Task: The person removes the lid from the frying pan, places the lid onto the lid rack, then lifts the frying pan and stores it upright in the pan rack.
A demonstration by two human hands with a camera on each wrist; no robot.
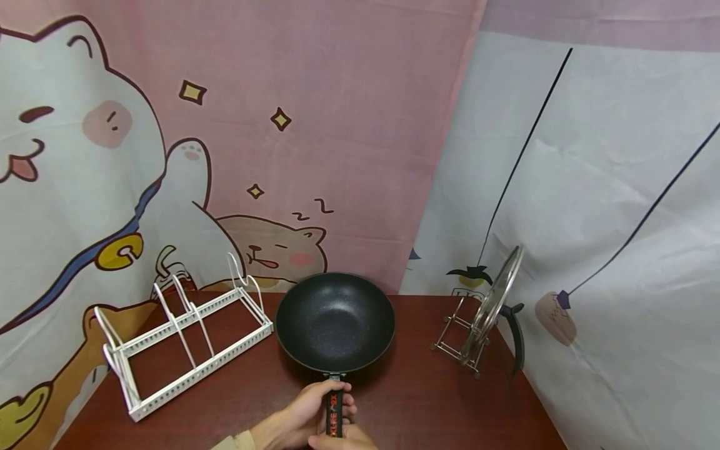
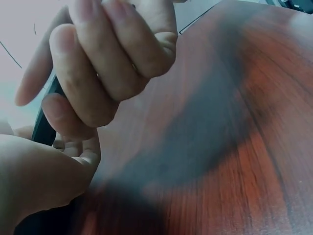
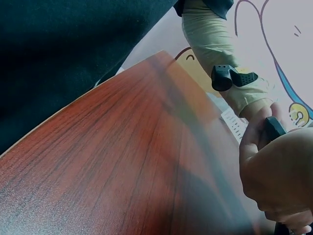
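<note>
on my feed, a white rack [image 1: 198, 373] stands on the table [image 1: 416, 400] left of the pan [image 1: 335, 322], close to its rim. on the pan's near side i see the left hand [image 1: 304, 411] wrapped round the handle [image 1: 334, 415], thumb on top. the pan sits centrally, hollow side up; i can't tell whether its base touches the table. the right hand [image 1: 345, 439] also grips the handle, at the end farthest from the pan. right of the pan, well apart, a lid [image 1: 497, 294] leans in a wire stand [image 1: 452, 356].
</note>
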